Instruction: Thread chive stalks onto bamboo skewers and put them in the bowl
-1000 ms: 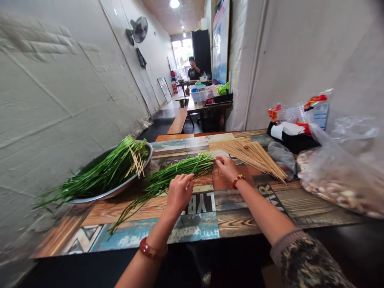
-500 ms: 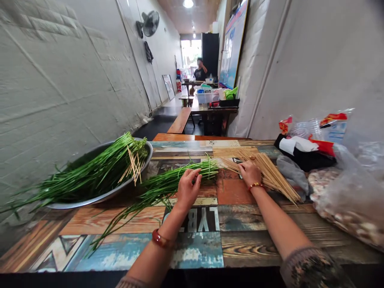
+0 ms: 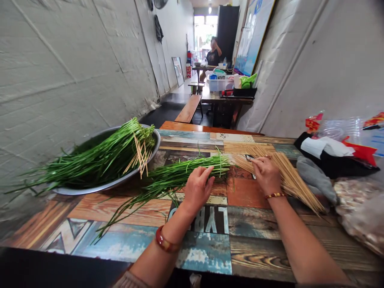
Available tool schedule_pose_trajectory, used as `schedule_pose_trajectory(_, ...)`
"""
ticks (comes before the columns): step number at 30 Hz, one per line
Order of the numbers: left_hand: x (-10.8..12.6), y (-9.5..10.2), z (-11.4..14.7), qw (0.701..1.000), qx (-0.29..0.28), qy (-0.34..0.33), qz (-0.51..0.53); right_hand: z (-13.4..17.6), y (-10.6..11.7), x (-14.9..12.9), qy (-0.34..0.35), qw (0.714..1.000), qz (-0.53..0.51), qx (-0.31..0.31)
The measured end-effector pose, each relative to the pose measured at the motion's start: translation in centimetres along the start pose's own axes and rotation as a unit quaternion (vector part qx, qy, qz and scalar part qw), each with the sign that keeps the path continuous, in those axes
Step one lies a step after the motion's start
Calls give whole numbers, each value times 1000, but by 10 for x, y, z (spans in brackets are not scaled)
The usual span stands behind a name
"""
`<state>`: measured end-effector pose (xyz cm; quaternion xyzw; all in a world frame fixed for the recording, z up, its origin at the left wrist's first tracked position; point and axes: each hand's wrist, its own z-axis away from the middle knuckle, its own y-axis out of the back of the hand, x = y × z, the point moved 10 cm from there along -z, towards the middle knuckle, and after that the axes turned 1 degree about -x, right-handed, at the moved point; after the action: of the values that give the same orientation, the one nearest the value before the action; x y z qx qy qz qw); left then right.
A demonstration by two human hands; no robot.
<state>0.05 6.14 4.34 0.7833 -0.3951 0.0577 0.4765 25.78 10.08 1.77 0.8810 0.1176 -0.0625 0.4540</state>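
Note:
A loose bundle of long green chives point(image 3: 180, 170) lies across the table, pale ends to the right. Above its near side is my left hand point(image 3: 198, 188), index finger stretched out and thumb apart, with nothing visible in it. To the right, a fanned pile of thin bamboo skewers point(image 3: 295, 180) spreads over the tabletop. My right hand point(image 3: 267, 176) rests at the left part of this pile, thumb and fingers pinched together at a skewer; the fingertips partly hide it. More chives point(image 3: 99, 160) fill a metal basin point(image 3: 109, 189) at the left, with several short skewers point(image 3: 139, 156) lying on top.
A clear plastic bag of pale pieces point(image 3: 360, 208) stands at the right edge. Behind it are a grey cloth-like bundle point(image 3: 315, 176), a black bag point(image 3: 327, 160) and red-and-clear packaging point(image 3: 360, 148). Further off are a bench point(image 3: 189, 109), another table and a seated person point(image 3: 213, 54).
The view has tilted down and turned slightly left, shifting most things right in the picture. My left index finger is straighter; my right hand has drawn its fingers together at the skewers.

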Motion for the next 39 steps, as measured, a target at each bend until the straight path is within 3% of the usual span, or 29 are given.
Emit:
schedule_pose_trajectory(5,7,-19,-6,993,-74,-3,-94,1,-16,-3,14,997,-30,-76)
schedule_pose_trajectory(8,18,-34,-17,986,-113,-27,-121,0,-16,0,3,996,-17,-86)
schedule_pose_trajectory(11,20,-40,-27,990,-111,-30,-82,-1,-15,1,-10,995,14,-101)
schedule_pose_trajectory(14,15,-31,-29,997,-75,-8,-3,-2,-13,1,-19,993,32,-113)
schedule_pose_trajectory(17,10,-12,-17,997,-35,17,71,-2,-8,2,-29,993,29,-107)
schedule_pose_trajectory(20,10,1,7,994,-31,39,101,-2,-5,3,-40,994,25,-99)
schedule_pose_trajectory(26,24,-2,51,996,-77,25,25,0,-5,3,-47,993,22,-105)
schedule_pose_trajectory(28,30,-4,59,996,-86,16,-2,-1,1,1,-45,995,21,-91)
schedule_pose_trajectory(32,42,-3,68,995,-82,-10,-62,-6,33,-16,-24,999,-7,21)
schedule_pose_trajectory(34,50,-5,70,992,-81,-35,-89,-5,43,-31,-14,999,-28,45)
schedule_pose_trajectory(37,65,-14,72,987,-88,-70,-115,-2,35,-57,-9,998,-56,-23)
schedule_pose_trajectory(39,75,-25,72,983,-104,-84,-127,5,16,-75,-2,991,-70,-117)
